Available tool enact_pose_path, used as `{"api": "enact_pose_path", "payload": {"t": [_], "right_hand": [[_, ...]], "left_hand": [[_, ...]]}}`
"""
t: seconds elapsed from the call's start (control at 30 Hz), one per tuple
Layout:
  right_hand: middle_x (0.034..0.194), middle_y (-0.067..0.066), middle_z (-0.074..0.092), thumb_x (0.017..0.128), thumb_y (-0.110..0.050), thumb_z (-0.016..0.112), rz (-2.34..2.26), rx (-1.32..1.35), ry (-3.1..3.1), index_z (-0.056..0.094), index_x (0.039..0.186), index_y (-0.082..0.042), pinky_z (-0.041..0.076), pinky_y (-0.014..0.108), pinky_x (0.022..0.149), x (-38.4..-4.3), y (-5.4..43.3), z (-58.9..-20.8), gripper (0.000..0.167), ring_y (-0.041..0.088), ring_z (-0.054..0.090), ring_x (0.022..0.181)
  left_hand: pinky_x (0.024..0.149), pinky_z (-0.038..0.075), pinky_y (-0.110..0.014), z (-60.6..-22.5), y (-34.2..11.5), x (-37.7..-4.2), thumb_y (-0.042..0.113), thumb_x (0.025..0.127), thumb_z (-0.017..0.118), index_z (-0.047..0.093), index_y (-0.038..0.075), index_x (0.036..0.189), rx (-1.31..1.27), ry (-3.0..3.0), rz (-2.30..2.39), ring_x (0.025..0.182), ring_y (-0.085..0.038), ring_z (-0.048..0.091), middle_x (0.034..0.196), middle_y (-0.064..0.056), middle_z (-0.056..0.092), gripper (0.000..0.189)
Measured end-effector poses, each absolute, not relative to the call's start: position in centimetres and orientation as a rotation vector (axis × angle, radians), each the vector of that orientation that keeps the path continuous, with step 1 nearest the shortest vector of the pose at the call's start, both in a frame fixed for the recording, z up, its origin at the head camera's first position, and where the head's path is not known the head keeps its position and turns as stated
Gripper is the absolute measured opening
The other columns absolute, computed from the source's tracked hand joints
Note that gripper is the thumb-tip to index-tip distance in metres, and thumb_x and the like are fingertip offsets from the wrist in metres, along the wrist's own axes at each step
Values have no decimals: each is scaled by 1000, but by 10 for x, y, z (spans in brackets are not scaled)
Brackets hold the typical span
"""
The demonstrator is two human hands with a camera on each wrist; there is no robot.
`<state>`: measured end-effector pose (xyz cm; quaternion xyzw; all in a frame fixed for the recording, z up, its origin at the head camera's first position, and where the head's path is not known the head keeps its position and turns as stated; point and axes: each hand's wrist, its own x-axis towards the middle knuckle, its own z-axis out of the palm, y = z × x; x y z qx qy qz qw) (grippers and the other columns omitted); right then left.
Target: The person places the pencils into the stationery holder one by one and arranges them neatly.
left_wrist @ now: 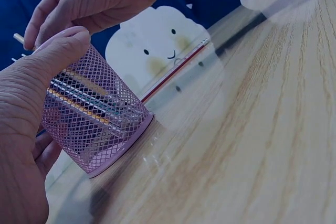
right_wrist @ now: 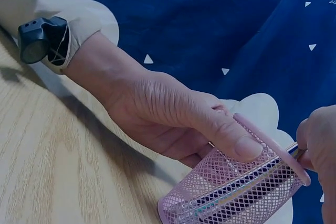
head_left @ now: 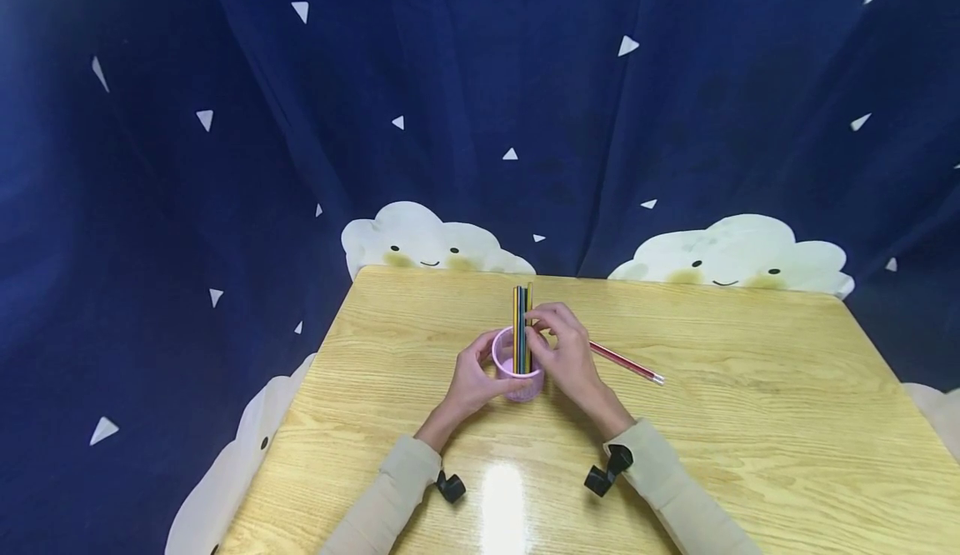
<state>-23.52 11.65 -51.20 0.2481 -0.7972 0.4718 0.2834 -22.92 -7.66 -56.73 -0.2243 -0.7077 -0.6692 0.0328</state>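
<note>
A pink mesh pencil cup (head_left: 522, 392) stands on the table, and my left hand (head_left: 472, 382) grips it around the side, thumb near the rim. Through the mesh (left_wrist: 100, 124) in the left wrist view, a bundle of pencils leans inside. The striped pencils (head_left: 521, 322) rise well above the rim. My right hand (head_left: 567, 357) pinches them just over the cup's mouth, thumb and fingers bent around the bundle. In the right wrist view its fingers (right_wrist: 320, 140) overlap the pencil ends at the rim.
A red pencil with a white end (head_left: 630, 363) lies on the wooden table (head_left: 750, 388) to the right of the cup, partly behind my right hand. A dark blue curtain (head_left: 480, 80) with white clouds and triangles hangs behind the table's far edge.
</note>
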Motion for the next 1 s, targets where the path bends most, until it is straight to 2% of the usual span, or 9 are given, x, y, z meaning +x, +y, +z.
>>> {"api": "enact_pose_path", "payload": {"t": [0.2, 0.4, 0.57, 0.67, 0.83, 0.9, 1.0], "right_hand": [[109, 11, 68, 87, 8, 75, 1281, 645, -2150, 75, 109, 1, 61, 43, 71, -235, 114, -512, 23, 23, 72, 86], [108, 10, 69, 87, 7, 76, 1298, 590, -2175, 76, 107, 0, 59, 37, 72, -235, 113, -511, 21, 21, 72, 86], [107, 10, 70, 88, 6, 76, 1301, 574, -2203, 76, 106, -1, 61, 38, 74, -233, 111, -510, 19, 21, 72, 86], [106, 10, 70, 89, 6, 75, 1304, 568, -2213, 76, 106, -1, 62, 39, 75, -233, 110, -509, 18, 21, 72, 86], [105, 9, 71, 89, 6, 75, 1294, 563, -2223, 76, 104, -2, 62, 39, 74, -234, 109, -508, 18, 21, 71, 87], [105, 9, 71, 89, 6, 74, 1278, 568, -2220, 76, 104, -2, 62, 40, 74, -233, 108, -508, 18, 21, 71, 86], [105, 9, 71, 88, 7, 75, 1263, 577, -2215, 76, 103, -2, 62, 39, 73, -233, 108, -512, 17, 21, 71, 86]], "left_hand": [[112, 46, -62, -569, -77, -229, -5, 69, 93, 58, -1, 142, -669, -2190, -2061, 126, -45, 61, 137, -22, 65, 81], [113, 48, -55, -569, -78, -230, 0, 69, 94, 60, 3, 141, -675, -2173, -2072, 125, -38, 63, 135, -16, 68, 80], [113, 49, -54, -569, -79, -230, 2, 70, 95, 60, 5, 142, -674, -2192, -2053, 126, -37, 63, 136, -14, 67, 81], [112, 48, -57, -569, -79, -230, 1, 69, 95, 59, 4, 143, -678, -2181, -2059, 126, -39, 63, 137, -15, 66, 82], [110, 45, -67, -549, -78, -220, -7, 69, 92, 57, -7, 141, -688, -2149, -2097, 124, -50, 60, 136, -26, 64, 81], [110, 45, -69, -540, -78, -216, -8, 69, 91, 56, -10, 140, -687, -2156, -2098, 123, -52, 60, 135, -27, 64, 79], [111, 45, -66, -538, -78, -215, -6, 69, 91, 57, -8, 140, -679, -2173, -2082, 124, -49, 61, 136, -25, 65, 79]]}}
